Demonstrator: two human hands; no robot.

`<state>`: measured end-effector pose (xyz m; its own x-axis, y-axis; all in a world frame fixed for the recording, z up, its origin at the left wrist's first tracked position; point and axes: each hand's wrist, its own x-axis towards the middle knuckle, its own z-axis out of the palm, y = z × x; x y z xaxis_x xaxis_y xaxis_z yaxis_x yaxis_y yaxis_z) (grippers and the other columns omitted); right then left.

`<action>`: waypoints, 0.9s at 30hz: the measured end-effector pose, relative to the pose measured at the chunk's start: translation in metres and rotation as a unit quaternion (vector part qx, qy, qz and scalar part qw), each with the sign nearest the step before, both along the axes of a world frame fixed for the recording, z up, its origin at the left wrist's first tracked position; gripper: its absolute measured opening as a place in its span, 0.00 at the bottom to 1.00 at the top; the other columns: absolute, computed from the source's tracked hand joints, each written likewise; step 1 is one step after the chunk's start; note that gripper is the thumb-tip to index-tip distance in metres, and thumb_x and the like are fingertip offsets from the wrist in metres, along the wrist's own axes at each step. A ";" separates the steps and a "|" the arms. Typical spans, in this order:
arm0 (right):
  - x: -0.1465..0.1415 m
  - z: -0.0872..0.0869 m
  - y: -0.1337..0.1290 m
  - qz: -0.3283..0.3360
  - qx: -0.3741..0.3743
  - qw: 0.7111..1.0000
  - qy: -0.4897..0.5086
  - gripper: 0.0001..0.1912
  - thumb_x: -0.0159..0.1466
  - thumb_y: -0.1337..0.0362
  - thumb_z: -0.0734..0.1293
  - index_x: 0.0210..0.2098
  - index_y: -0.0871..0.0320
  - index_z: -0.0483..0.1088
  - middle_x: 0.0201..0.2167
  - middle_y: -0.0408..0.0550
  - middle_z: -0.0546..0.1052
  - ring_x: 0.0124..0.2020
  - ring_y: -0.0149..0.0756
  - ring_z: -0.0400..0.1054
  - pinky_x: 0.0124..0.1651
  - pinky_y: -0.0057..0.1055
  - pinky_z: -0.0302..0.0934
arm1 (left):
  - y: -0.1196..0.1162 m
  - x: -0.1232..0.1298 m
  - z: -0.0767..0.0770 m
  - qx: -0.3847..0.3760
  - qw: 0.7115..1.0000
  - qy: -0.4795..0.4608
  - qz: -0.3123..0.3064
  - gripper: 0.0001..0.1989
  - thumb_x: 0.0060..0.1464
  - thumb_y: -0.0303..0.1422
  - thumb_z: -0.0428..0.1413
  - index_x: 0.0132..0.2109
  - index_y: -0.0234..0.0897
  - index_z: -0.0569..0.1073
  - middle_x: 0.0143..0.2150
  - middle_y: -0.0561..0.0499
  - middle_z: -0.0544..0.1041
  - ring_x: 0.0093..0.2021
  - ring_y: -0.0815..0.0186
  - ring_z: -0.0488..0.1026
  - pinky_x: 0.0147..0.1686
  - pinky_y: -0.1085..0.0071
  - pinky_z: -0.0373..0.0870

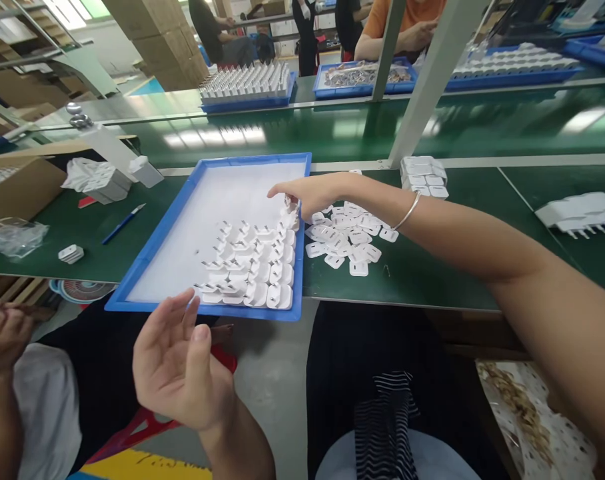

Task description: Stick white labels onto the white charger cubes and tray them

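My right hand point(312, 195) reaches over the right edge of a blue-rimmed tray point(302, 293). Its index finger points out to the left, while the other fingers curl down around a white plug housing point(288, 217) at the far end of the right-hand column. The fingertips are partly hidden. Rows of similar white plug housings point(256, 292) with metal pins stand in the tray's near right part. In front of the tray's near edge, my left hand point(182, 367) is raised, palm up, fingers apart and holding nothing. Flat white covers point(350, 230) lie in a loose pile right of the tray.
Stacked white parts point(423, 177) stand behind the pile. Left of the tray are a blue pen point(124, 223), a small stack of covers point(71, 254) and a cardboard box point(22, 190). A metal post point(432, 87) rises beyond. Another person's hand point(5, 337) is at far left.
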<state>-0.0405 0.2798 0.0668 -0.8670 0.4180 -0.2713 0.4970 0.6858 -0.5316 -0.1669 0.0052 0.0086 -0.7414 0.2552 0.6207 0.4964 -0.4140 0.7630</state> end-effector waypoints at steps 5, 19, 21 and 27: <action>0.000 0.001 -0.003 0.032 0.023 0.999 0.026 0.42 0.54 0.70 0.73 0.67 0.51 0.64 0.57 0.54 0.69 0.50 0.49 0.68 0.44 0.37 0.62 | 0.007 0.011 0.003 0.010 0.999 0.027 -0.018 0.25 0.39 0.20 0.64 0.48 0.38 0.83 0.43 0.51 0.85 0.45 0.59 0.82 0.49 0.62 0.80; -0.028 0.013 0.008 0.098 0.006 0.995 -0.013 0.24 0.50 0.77 0.71 0.46 0.57 0.79 0.39 0.46 0.76 0.43 0.45 0.71 0.45 0.38 0.62 | 0.026 0.023 0.004 -0.061 0.996 0.023 -0.055 0.21 0.43 0.21 0.65 0.47 0.37 0.82 0.44 0.50 0.85 0.47 0.60 0.82 0.58 0.57 0.76; -0.030 0.015 0.008 0.103 0.013 0.994 -0.031 0.29 0.49 0.80 0.69 0.49 0.56 0.79 0.40 0.45 0.77 0.44 0.44 0.71 0.47 0.39 0.63 | 0.026 0.021 0.004 -0.063 0.996 0.038 -0.042 0.21 0.43 0.23 0.65 0.47 0.38 0.82 0.44 0.50 0.85 0.48 0.58 0.82 0.58 0.55 0.76; -0.040 0.018 0.008 0.082 0.005 0.995 -0.048 0.26 0.48 0.78 0.71 0.46 0.58 0.80 0.39 0.46 0.77 0.48 0.46 0.72 0.50 0.41 0.66 | 0.029 0.018 0.001 -0.076 0.995 0.054 -0.028 0.22 0.42 0.25 0.65 0.48 0.39 0.82 0.45 0.50 0.85 0.49 0.57 0.81 0.58 0.53 0.76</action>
